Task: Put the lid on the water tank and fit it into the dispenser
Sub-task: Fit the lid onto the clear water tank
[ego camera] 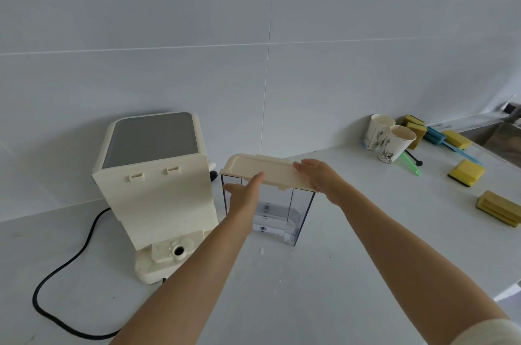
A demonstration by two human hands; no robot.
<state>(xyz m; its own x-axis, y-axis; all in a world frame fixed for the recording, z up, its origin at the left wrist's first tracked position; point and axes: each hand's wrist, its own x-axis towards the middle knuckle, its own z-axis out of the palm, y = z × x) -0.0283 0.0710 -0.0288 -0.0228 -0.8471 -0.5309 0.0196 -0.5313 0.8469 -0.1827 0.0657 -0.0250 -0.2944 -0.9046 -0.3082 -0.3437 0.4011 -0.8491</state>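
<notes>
Two bare forearms reach forward from the bottom edge; the left hand (244,194) lies flat, fingers (255,179) straight and together, against the near face of the clear rectangular plastic water tank (300,213), fingertips touching the front edge of the cream rectangular plastic lid (263,168); the right hand (321,177) rests palm-down on the lid's right end, fingers loosely spread over its top; whether they curl under the edge cannot be told. The white desk (324,282) meets a pale grey tiled wall (366,48). The tank stands upright under the fingers, a little water at its bottom; the lid sits across its top rim. Left of the left fingers stands the cream box-shaped water dispenser (158,192) with a grey top panel, its black power cord (64,263) trailing over the desk. Far right of the right fingers stand two paper cups (387,140) and several yellow sponges (466,172).
</notes>
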